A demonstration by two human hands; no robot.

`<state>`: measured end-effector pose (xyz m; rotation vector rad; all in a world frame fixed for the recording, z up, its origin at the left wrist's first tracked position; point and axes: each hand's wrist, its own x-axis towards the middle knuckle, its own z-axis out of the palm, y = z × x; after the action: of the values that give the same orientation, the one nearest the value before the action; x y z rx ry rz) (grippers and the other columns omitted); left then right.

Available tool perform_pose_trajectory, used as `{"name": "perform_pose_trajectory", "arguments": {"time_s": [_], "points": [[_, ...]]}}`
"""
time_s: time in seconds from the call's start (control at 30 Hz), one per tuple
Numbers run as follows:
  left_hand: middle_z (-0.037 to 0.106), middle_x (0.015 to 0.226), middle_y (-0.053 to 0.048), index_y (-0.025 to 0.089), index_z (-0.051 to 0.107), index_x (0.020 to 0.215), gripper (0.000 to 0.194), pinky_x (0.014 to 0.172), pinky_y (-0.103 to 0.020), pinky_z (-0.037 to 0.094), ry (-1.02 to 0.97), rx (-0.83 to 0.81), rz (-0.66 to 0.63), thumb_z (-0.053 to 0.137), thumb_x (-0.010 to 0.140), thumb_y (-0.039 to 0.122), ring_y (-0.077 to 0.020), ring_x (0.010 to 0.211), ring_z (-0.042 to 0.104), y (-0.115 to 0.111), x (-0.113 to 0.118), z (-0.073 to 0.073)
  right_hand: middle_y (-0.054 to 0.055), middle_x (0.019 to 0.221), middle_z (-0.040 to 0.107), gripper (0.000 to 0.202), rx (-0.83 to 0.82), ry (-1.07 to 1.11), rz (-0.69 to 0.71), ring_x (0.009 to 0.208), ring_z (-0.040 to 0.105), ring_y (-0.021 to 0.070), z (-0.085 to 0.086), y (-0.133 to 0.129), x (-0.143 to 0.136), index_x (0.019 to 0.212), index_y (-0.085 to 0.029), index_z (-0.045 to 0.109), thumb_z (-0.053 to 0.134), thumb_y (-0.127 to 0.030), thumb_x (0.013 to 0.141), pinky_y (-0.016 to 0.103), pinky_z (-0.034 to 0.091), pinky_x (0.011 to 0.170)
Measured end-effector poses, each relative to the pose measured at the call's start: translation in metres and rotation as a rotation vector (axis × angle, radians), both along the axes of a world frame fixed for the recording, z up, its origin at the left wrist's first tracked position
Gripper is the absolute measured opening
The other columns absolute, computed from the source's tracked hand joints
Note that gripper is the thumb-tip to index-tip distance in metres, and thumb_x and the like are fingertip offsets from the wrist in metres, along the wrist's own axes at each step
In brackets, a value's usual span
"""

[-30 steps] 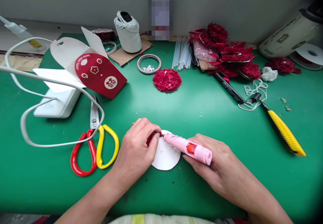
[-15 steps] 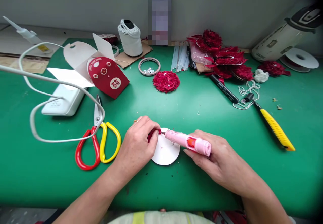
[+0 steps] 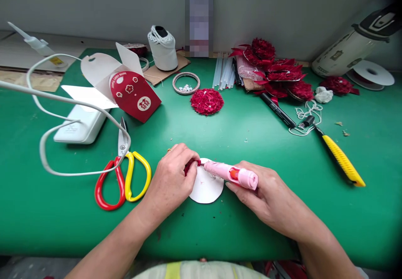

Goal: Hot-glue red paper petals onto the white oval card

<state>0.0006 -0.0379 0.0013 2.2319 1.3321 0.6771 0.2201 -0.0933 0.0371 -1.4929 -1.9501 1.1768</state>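
Note:
My left hand (image 3: 176, 168) is closed in a pinch on a small piece of red fabric (image 3: 190, 166), mostly hidden by the fingers. My right hand (image 3: 260, 191) is wrapped round a pink glue gun (image 3: 224, 173), its nozzle pointing left at the fabric. Nozzle and fabric are very close; whether they touch I cannot tell. Under both lies a round white disc (image 3: 205, 189) with faint marks near its middle. Farther back on the green table (image 3: 238, 237) sits a finished-looking red fabric flower (image 3: 207, 102).
Scissors (image 3: 122, 178) lie left of my left hand, under a looping white cable (image 3: 78, 173) from a power bank (image 3: 80, 124). A red box (image 3: 135, 96) stands behind. At right are a yellow cutter (image 3: 344, 161), a black marker (image 3: 278, 110) and piled red flowers (image 3: 284, 71).
The back end of the glue gun and my right hand have shifted slightly left. The left hand keeps its pinch on the fabric. The whole view has moved a little.

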Motion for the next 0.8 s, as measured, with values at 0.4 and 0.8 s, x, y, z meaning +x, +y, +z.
{"name": "perform_pose_trajectory", "arguments": {"time_s": [0.4, 0.8], "points": [[0.059, 0.083, -0.004, 0.017, 0.065, 0.091, 0.02, 0.079, -0.034, 0.043, -0.011, 0.001, -0.035, 0.048, 0.085, 0.007, -0.0183, 0.08, 0.057, 0.0006, 0.0004, 0.0005, -0.004, 0.076, 0.051, 0.025, -0.005, -0.023, -0.02, 0.066, 0.045, 0.0113, -0.0015, 0.001, -0.001, 0.08, -0.021, 0.046, 0.046, -0.034, 0.101, 0.027, 0.033, 0.062], [0.061, 0.081, -0.004, 0.018, 0.064, 0.082, 0.017, 0.077, -0.035, 0.043, 0.068, 0.075, -0.051, 0.049, 0.089, 0.013, -0.0185, 0.079, 0.056, 0.0029, -0.0004, 0.0003, -0.003, 0.077, 0.054, 0.023, -0.013, -0.014, -0.017, 0.066, 0.046, 0.0112, 0.0006, 0.0026, 0.0036, 0.082, -0.021, 0.052, 0.047, -0.034, 0.101, 0.026, 0.034, 0.06]]}}
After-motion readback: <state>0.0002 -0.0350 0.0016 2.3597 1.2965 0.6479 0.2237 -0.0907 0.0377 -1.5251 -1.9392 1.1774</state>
